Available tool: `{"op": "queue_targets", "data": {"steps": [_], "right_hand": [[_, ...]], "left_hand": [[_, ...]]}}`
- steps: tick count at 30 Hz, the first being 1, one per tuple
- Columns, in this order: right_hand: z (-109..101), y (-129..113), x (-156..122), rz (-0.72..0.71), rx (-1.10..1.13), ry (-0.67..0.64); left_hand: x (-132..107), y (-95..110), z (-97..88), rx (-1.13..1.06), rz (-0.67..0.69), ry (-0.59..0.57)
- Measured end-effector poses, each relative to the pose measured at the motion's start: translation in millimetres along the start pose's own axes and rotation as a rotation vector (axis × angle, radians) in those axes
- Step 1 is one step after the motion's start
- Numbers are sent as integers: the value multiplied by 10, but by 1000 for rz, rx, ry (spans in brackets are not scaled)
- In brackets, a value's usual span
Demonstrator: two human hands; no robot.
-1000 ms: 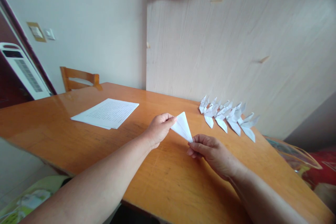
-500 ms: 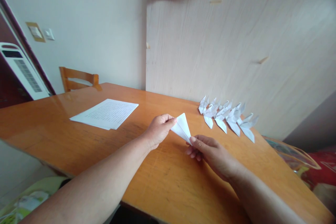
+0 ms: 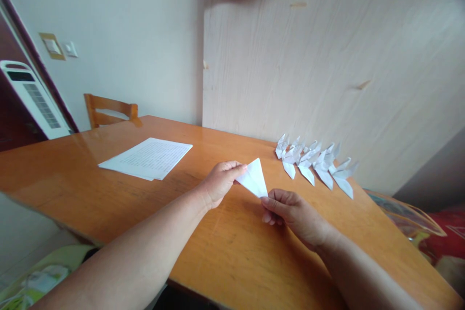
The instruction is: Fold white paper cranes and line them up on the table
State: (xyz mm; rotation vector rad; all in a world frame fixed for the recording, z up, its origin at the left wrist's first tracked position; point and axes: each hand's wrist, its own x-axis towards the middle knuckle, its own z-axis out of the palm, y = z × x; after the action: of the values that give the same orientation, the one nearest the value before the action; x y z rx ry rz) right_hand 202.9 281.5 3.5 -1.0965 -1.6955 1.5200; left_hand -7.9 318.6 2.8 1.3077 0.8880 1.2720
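Note:
A white paper folded into a narrow triangle [image 3: 255, 179] is held just above the wooden table [image 3: 109, 193]. My left hand [image 3: 220, 181] pinches its left corner with closed fingers. My right hand [image 3: 290, 210] pinches its pointed lower tip, fingers curled. Both forearms reach in from the bottom edge. Behind the folded piece, several finished white paper birds [image 3: 312, 162] lie in a row by the wall.
A stack of printed sheets [image 3: 147, 157] lies on the table's left part. A wooden chair [image 3: 109, 109] stands at the far side. A pale wood panel [image 3: 327, 58] backs the table. A white appliance [image 3: 32, 99] stands at left; clutter sits at right.
My right hand shifted slightly along the paper's tip and re-pinched it; the triangle tilted a little. My left hand stayed in place.

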Motion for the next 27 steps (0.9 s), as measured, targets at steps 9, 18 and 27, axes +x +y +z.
{"op": "queue_targets", "data": {"steps": [9, 18, 27], "right_hand": [[22, -44, -4, 4, 12, 12], [15, -18, 1, -14, 31, 9], [-62, 11, 13, 2, 36, 35]], "left_hand": [[-8, 61, -7, -10, -12, -2], [-13, 29, 22, -38, -1, 17], [-16, 51, -41, 105, -64, -7]]}}
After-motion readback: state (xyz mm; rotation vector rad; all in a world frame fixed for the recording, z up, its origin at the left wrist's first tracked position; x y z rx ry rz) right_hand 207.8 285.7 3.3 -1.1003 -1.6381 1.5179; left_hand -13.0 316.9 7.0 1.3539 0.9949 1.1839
